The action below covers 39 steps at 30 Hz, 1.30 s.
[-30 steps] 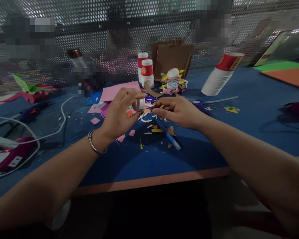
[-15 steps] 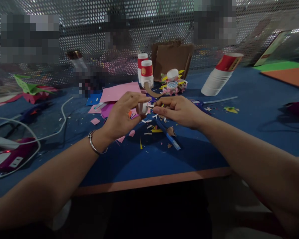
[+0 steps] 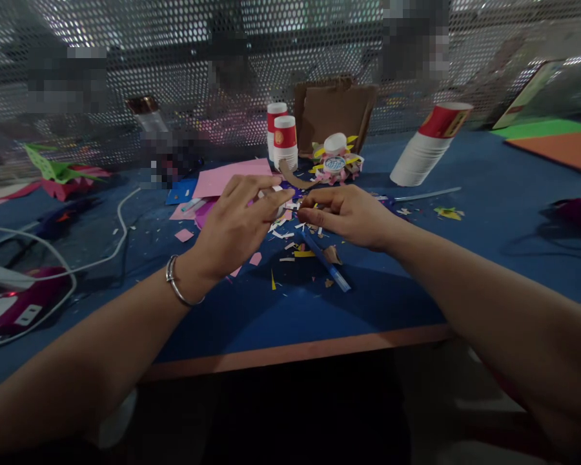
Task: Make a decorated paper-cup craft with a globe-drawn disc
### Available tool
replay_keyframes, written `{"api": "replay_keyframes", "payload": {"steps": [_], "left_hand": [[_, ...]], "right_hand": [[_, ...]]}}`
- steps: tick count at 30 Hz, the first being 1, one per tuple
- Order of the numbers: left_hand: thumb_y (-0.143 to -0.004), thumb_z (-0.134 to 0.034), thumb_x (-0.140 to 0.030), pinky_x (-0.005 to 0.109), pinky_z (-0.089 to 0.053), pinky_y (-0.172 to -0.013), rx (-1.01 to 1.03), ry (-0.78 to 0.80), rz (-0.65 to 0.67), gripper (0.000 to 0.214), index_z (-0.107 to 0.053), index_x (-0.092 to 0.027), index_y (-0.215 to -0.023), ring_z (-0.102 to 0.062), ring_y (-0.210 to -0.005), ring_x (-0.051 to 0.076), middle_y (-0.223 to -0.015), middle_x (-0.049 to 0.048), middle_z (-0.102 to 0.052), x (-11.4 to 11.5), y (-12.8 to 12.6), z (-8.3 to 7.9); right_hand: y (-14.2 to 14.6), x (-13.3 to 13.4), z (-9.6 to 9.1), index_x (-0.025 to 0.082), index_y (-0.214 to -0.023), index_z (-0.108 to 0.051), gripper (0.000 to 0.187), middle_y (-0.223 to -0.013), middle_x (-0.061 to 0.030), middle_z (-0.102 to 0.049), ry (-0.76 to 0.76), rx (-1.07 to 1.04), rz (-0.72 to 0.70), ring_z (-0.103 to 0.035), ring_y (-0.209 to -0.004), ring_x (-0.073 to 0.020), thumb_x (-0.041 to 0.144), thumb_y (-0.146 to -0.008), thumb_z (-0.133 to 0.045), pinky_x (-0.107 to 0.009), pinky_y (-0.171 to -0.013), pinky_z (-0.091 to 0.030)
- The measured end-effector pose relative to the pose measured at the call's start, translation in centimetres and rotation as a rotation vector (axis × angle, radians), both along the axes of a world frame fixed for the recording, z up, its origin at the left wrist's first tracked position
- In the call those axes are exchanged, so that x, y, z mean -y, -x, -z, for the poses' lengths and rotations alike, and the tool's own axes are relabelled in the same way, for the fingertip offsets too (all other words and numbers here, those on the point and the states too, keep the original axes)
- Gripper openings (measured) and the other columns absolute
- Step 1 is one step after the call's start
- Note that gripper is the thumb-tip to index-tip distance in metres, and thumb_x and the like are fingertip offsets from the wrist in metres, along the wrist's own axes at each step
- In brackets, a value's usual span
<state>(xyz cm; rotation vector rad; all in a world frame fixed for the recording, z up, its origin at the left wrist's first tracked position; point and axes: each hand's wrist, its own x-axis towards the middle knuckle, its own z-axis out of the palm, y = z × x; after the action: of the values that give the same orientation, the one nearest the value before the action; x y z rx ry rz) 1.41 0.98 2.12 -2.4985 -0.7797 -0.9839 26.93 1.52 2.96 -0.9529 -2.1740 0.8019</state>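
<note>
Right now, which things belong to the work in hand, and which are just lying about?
In use, seemingly:
small round white piece, in the left hand
thin piece in the right hand, too small to identify

Apparently lying about:
slim blue pen-like object
flat pink paper-like sheet
rightmost stack of red-and-white paper cups

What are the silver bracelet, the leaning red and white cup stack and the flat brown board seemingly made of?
Silver bracelet: probably polished metal, with bright highlights.
Leaning red and white cup stack: likely smooth paper, from its printed red band, though perhaps plastic.
Flat brown board: probably matte cardboard; dull face, ragged top edge.
</note>
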Motion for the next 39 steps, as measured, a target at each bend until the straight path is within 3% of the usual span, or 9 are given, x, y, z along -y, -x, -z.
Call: {"api": "replay_keyframes", "payload": {"steps": [3, 5, 9, 12, 15, 20, 25, 32, 39], "left_hand": [[-0.101, -0.062, -0.012, 0.058, -0.054, -0.115, -0.021, 0.043, -0.057, 0.042, -0.071, -0.024, -0.141, -0.066, -0.131, 0.032, -0.144, 0.0126, -0.071, 0.4, -0.2, -0.1], [-0.097, -0.069, -0.017, 0.054, -0.057, -0.111, 0.045, 0.156, -0.047, 0.045, -0.071, -0.024, -0.141, -0.068, -0.127, 0.031, -0.138, 0.0111, -0.073, 0.0, -0.1, 0.1], [-0.087, -0.081, -0.033, 0.035, -0.062, -0.082, 0.261, 0.525, -0.015, 0.051, -0.075, -0.023, -0.136, -0.073, -0.094, 0.022, -0.113, 0.0067, -0.080, -1.4, 0.2, 0.8], [-0.097, -0.066, -0.037, 0.029, -0.054, -0.065, 0.298, 0.781, -0.002, 0.023, -0.080, -0.021, -0.104, -0.068, -0.073, 0.017, -0.089, 0.0039, -0.079, -1.7, 0.0, 0.6], [-0.101, -0.058, -0.038, 0.027, -0.049, -0.056, 0.274, 0.951, 0.032, 0.027, -0.071, -0.020, -0.085, -0.064, -0.062, 0.015, -0.076, 0.0033, -0.073, -1.1, -0.7, 0.2], [-0.097, -0.063, -0.037, 0.026, -0.052, -0.051, 0.234, 1.049, 0.054, 0.018, -0.068, -0.020, -0.094, -0.063, -0.058, 0.014, -0.076, 0.0022, -0.069, 0.5, -1.7, -0.3], [-0.092, -0.070, -0.032, 0.019, -0.045, -0.041, 0.300, 1.157, 0.085, 0.014, -0.068, -0.018, -0.093, -0.063, -0.050, 0.011, -0.074, 0.0025, -0.073, 1.3, -2.0, -0.8], [-0.088, -0.075, -0.035, 0.020, -0.042, -0.040, 0.289, 1.216, 0.153, 0.020, -0.074, -0.016, -0.081, -0.060, -0.048, 0.010, -0.071, 0.0036, -0.073, 1.2, -1.8, -1.0], [-0.093, -0.081, -0.045, 0.023, -0.045, -0.046, 0.368, 1.280, 0.256, 0.030, -0.080, -0.016, -0.084, -0.067, -0.059, 0.013, -0.079, 0.0080, -0.078, 1.5, -1.7, -0.7]], "right_hand": [[0.0, 0.0, -0.1, 0.019, -0.095, -0.070, 0.045, -0.077, -0.0004, -0.060, -0.037, 0.055, 0.037, -0.047, -0.067, -0.0144, 0.063, -0.100, -0.063, -0.034, -0.064, -0.033], [0.0, -0.1, 0.0, 0.019, -0.096, -0.070, 0.042, -0.071, 0.0012, -0.057, -0.029, 0.093, 0.083, -0.045, -0.063, -0.0140, 0.060, -0.102, -0.063, -0.033, -0.063, -0.032], [0.1, 0.0, 0.2, 0.019, -0.094, -0.069, 0.049, -0.069, 0.0003, -0.059, -0.025, 0.093, 0.119, -0.049, -0.063, -0.0145, 0.068, -0.099, -0.065, -0.033, -0.062, -0.031], [0.0, 0.1, 0.3, 0.020, -0.093, -0.067, 0.053, -0.069, 0.0003, -0.060, -0.036, 0.027, 0.114, -0.049, -0.063, -0.0148, 0.073, -0.096, -0.068, -0.033, -0.061, -0.032], [0.0, 0.1, 0.5, 0.021, -0.097, -0.066, 0.054, -0.061, 0.0052, -0.051, -0.003, -0.050, 0.093, -0.042, -0.060, -0.0133, 0.074, -0.091, -0.075, -0.033, -0.060, -0.030], [0.5, 0.2, 0.9, 0.020, -0.100, -0.066, 0.051, -0.074, 0.0017, -0.062, 0.030, -0.137, -0.005, -0.051, -0.067, -0.0145, 0.065, -0.084, -0.086, -0.032, -0.063, -0.037], [0.9, 0.1, 1.0, 0.019, -0.091, -0.067, 0.036, -0.086, -0.0035, -0.069, 0.018, -0.145, -0.080, -0.061, -0.082, -0.0186, 0.052, -0.091, -0.080, -0.035, -0.076, -0.047], [0.9, 0.5, 0.6, 0.019, -0.089, -0.071, 0.037, -0.073, 0.0014, -0.062, 0.120, -0.163, -0.123, -0.050, -0.068, -0.0132, 0.052, -0.086, -0.086, -0.031, -0.064, -0.039], [0.7, 1.2, -0.8, 0.019, -0.087, -0.068, 0.043, -0.077, 0.0017, -0.062, 0.237, -0.245, -0.183, -0.053, -0.072, -0.0128, 0.055, -0.082, -0.090, -0.030, -0.065, -0.042]]}}
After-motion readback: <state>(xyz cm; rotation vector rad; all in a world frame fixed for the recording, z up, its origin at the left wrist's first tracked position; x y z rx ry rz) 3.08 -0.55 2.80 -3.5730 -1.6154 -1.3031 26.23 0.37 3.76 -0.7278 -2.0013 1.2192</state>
